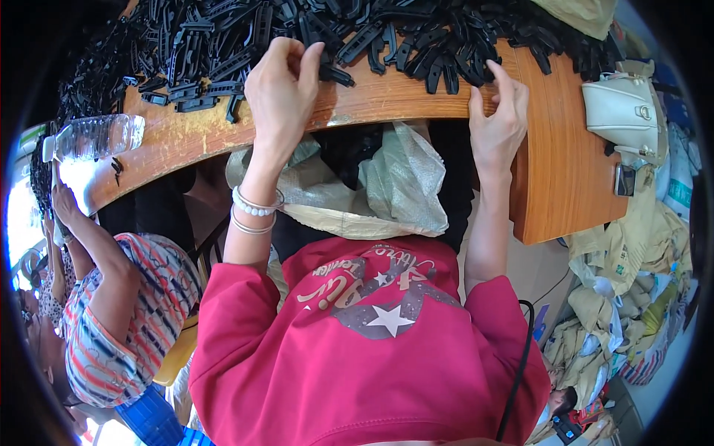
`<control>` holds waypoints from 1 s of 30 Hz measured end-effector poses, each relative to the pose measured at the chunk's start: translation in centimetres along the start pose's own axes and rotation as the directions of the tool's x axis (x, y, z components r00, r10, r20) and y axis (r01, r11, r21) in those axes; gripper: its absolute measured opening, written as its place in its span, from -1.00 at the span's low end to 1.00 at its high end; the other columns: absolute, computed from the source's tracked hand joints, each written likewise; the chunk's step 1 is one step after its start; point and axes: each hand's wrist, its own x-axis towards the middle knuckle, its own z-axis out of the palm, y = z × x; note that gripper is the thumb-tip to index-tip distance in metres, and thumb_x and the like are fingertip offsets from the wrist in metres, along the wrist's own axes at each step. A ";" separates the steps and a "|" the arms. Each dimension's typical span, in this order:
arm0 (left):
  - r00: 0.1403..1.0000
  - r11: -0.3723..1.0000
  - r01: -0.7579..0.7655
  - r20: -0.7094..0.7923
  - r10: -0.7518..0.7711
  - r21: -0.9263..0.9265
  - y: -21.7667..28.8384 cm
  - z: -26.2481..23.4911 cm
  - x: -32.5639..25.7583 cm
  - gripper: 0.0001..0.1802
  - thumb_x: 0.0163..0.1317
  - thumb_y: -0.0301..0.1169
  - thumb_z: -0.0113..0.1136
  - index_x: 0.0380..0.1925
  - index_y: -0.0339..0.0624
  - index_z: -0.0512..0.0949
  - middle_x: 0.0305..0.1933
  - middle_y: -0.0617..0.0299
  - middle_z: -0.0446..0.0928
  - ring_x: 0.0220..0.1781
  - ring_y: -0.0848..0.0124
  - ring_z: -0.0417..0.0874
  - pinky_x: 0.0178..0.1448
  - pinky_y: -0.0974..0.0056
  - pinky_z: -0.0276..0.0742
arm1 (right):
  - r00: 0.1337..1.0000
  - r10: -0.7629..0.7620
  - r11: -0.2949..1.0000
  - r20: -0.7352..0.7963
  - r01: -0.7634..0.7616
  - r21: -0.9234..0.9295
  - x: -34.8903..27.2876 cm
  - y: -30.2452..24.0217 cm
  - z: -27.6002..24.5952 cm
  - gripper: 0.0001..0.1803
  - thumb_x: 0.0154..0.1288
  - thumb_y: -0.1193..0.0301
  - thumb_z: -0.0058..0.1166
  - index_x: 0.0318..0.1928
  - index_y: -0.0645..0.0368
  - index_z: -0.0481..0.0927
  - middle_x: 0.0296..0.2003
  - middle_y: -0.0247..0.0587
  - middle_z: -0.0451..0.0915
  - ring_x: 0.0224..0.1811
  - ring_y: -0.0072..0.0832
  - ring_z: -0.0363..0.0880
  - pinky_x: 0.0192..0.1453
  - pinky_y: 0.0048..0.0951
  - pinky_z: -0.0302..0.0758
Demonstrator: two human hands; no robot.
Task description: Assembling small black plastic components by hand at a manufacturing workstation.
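A large heap of black plastic parts [245, 63], long and narrow with notches, covers the far side of the wooden table [416, 100]. At the heap's near edge is my left hand [282, 93], its fingers curled and its thumb raised beside them. Its fingertips are hidden among the parts, so what they hold cannot be made out. One short black piece [337, 76] lies just right of the thumb. Farther right, my right hand [502, 119] has thumb and index finger apart by the heap's edge, with nothing visibly gripped. Below the table edge, an open woven sack [405, 182] spreads across my lap, dark inside.
A clear plastic bottle [97, 139] lies at the table's left end. A person in a striped top [134, 312] sits at left. On the right are a white handbag [623, 111], a small dark device [625, 181] and piled beige sacks [617, 253]. A black cable [520, 372] hangs beside my right sleeve.
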 end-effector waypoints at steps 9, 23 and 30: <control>0.911 0.658 0.397 0.363 -0.197 -0.640 2.3 -0.7 -4.1 -0.87 0.27 -0.54 0.15 -0.33 -0.32 0.39 -0.44 0.19 0.58 -0.43 0.53 0.62 -0.37 0.49 0.50 | 0.972 -0.140 0.984 -0.188 0.157 0.080 -0.2 1.1 1.8 -0.78 0.09 0.54 0.24 -0.25 0.26 0.51 -0.30 -0.19 0.49 -0.26 -0.36 0.50 -0.27 -0.39 0.45; 0.673 0.456 0.699 0.721 -0.162 -0.550 4.0 -1.6 -4.6 -0.65 0.36 -0.41 0.05 0.02 -0.49 0.46 -0.36 0.12 0.60 -0.53 0.46 0.62 -0.41 0.41 0.55 | 0.728 -0.055 0.083 0.683 -0.679 0.730 -2.6 -6.1 -3.2 -0.77 0.36 0.46 -0.07 -0.10 0.38 0.51 -0.54 -0.08 0.59 -0.66 -0.46 0.55 -0.56 -0.55 0.50; 0.623 0.340 0.754 0.777 -0.097 -0.562 3.9 -1.9 -4.7 -0.66 0.37 -0.37 0.02 0.02 -0.41 0.50 -0.33 0.14 0.61 -0.48 0.47 0.62 -0.37 0.41 0.55 | 0.817 -0.143 0.148 0.559 -0.541 0.828 -2.6 -6.1 -2.5 -0.86 0.37 0.54 -0.04 -0.16 0.29 0.57 -0.30 -0.25 0.55 -0.44 -0.69 0.45 -0.51 -0.72 0.35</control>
